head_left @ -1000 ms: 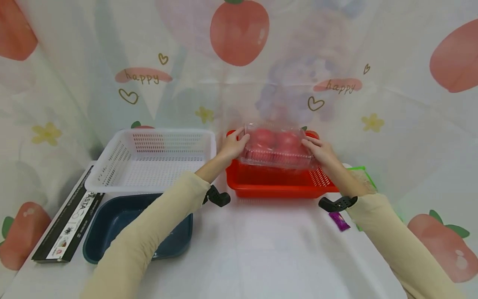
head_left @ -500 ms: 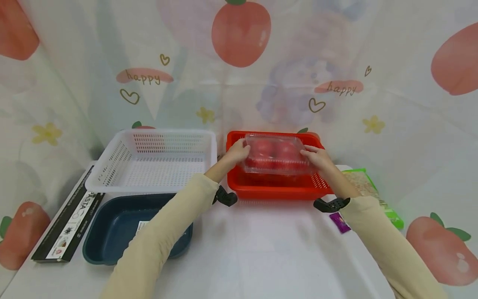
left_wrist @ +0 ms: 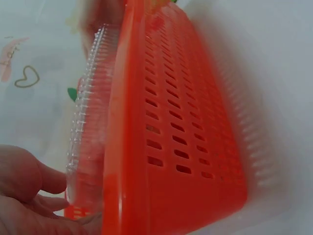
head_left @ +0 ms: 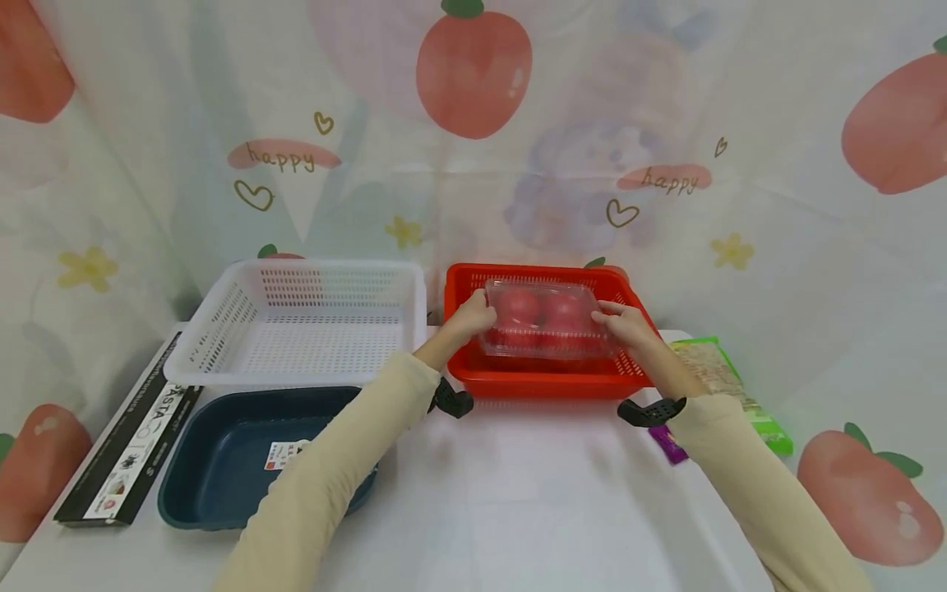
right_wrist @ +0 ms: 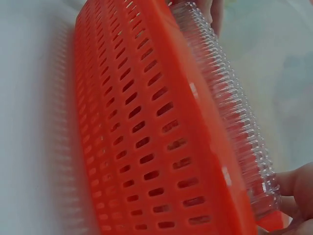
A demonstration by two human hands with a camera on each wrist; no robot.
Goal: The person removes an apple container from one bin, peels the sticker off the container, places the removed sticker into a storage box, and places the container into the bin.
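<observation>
A clear plastic clamshell box [head_left: 546, 329] with round red fruit that look like tomatoes inside is partly down in the red perforated basket [head_left: 551, 385]. My left hand [head_left: 470, 319] grips the box's left end, thumb on the near side. At the right end, my right hand [head_left: 625, 326] pinches it between thumb and fingers. In the left wrist view, the ridged box edge [left_wrist: 80, 117] shows above the basket rim. From the right wrist, the box's side [right_wrist: 239, 117] also rises above that rim. The basket wall hides the box's underside.
Left of the red basket stands a white perforated basket [head_left: 311, 329]. A dark blue basin [head_left: 229, 460] sits before it, beside a black pasta box [head_left: 122, 444]. On the right lie a green-edged bag [head_left: 710, 366] and a small purple packet [head_left: 668, 444]. A printed curtain [head_left: 473, 197] hangs behind.
Both hands have lowered the clamshell box from above the red basket's back rim down into the basket. More of the green-edged bag and the basin's label now shows.
</observation>
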